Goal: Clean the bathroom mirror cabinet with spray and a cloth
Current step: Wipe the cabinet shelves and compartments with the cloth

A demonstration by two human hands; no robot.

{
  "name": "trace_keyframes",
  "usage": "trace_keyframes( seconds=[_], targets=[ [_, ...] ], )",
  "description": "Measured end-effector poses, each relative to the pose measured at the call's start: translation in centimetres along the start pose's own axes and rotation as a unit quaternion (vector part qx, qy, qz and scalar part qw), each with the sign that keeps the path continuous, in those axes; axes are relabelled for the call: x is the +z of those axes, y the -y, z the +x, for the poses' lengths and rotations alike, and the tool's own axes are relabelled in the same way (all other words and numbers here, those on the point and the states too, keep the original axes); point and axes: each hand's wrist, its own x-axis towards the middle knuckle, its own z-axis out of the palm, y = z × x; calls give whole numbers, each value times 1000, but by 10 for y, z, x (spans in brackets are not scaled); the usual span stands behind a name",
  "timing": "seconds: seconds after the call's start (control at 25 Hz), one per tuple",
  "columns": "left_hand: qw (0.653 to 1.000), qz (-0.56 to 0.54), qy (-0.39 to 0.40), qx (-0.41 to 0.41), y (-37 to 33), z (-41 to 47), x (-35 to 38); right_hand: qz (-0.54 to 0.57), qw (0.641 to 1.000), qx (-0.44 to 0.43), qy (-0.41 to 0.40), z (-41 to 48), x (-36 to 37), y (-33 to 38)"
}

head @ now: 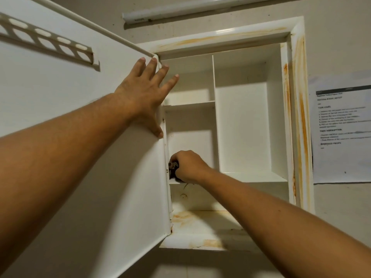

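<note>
**Wiping inside the open mirror cabinet, hinge side**

Left hand (143,93): released, fingers straight and spread, palm flat on the inner face of the open cabinet door (80,147), near its hinge edge. Two fingertips reach past the edge in front of the upper-left compartment.

Right hand (187,166): clenched round a dark cloth (173,167), only a small bunch showing past the fingers. The cloth is inside the mirror cabinet (289,125), in the middle-left compartment. It is against the left wall by the hinges and just above the shelf (259,176).

Cabinet interior is white. A vertical divider (214,81) splits it into left cells and one tall right cell. The bottom floor (200,219) carries orange-brown stains, and rust streaks (302,109) run down the right frame and along the top.

The door has a slotted holder rail (50,40) up high. A tube light (180,11) is on the wall above. A printed sheet (341,127) is stuck to the wall right of the cabinet, its text too blurred to read.
</note>
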Motion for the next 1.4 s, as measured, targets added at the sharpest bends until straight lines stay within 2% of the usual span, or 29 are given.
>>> trace_keyframes(
  seconds=[0.04,0.12,0.16,0.2,0.28,0.36,0.4,0.48,0.52,0.6,0.64,0.76,0.84,0.92,1.0,1.08,1.24,1.4],
  targets=[
    [1000,-4,2,1,-1,-1,0,-32,999,-12,24,-3,-6,-7],
    [1000,-6,0,2,0,0,1,-190,980,-29,56,-7,-21,-17],
    [1000,-4,-1,2,0,-1,2,-261,964,-36,45,-8,-25,-19],
    [1000,-3,-1,3,-1,-1,2,-283,958,-42,20,-8,-25,-19],
    [1000,-2,3,3,-3,0,0,-179,982,-46,-20,-4,-9,-8],
    [1000,0,1,3,-2,0,1,-51,998,-29,-23,-6,7,2],
    [1000,-2,-3,3,0,0,1,-30,999,-28,-15,-6,6,1],
    [1000,-12,1,5,-2,-3,-1,-71,996,-42,25,-10,-12,-11],
    [1000,-8,-1,4,-2,-2,0,-145,987,-54,39,-11,-22,-17],
    [1000,-5,1,2,0,-3,3,-272,959,-66,31,-11,-29,-18],
    [1000,-8,3,4,0,-3,3,-275,959,-66,15,-9,-26,-13],
    [1000,-1,3,3,-1,-3,2,-97,994,-42,-25,-4,4,1],
    [1000,-3,4,3,-1,-3,1,19,1000,-17,-16,-2,6,-7],
    [1000,-8,5,6,-1,-2,0,173,984,10,-51,-4,-3,-19],
    [1000,-7,1,1,-1,-2,1,213,961,5,-175,-9,-4,-22],
    [1000,-9,9,2,0,-3,0,181,955,-15,-236,-8,1,-16],
    [1000,-10,12,6,-2,-1,0,-35,978,-89,-187,3,22,-9],
    [1000,-16,13,7,-1,-2,1,-91,983,-86,-136,-5,22,-10]
  ],
)
